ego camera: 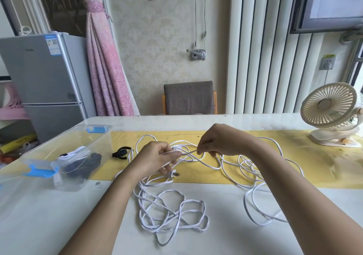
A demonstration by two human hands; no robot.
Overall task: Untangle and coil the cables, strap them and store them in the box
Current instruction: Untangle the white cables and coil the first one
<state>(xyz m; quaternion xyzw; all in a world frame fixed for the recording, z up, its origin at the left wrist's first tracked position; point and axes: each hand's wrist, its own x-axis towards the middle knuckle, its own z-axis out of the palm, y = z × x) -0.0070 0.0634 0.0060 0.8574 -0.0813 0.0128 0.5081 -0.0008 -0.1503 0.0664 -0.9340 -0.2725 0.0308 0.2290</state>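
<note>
the fingers [204, 148] of my right hand [218, 142] are pinching a stretch of the white flat cable [189, 152], thumb and forefinger closing on it just above the yellow mat [294, 156]. my left hand [157, 156] is curling round the same cable a little to the left, so a short length is running taut between the two hands. the cable's plug [174, 174] is poking out under my left hand, prongs pointing right, and i cannot tell whether it is touching the mat.

the remainder of the cable is lying loose and tangled. one heap of loops is sprawling on the white table [59, 215] in front of me, below my left wrist. another heap is spreading over the mat and off its near edge, under and beyond my right forearm. more loops are trailing behind my hands.

a black strap [121, 153] is lying curled on the left end of the mat, just beside the clear plastic box [103, 146]. the box is sitting open on the table to my left, showing blue latches [39, 171], and is holding a coiled white cable [74, 154] and a bundle of black cable [92, 161].

a cream desk fan [332, 113] is standing at the far right of the table. a grey chair [188, 97] is sitting behind the far edge.
</note>
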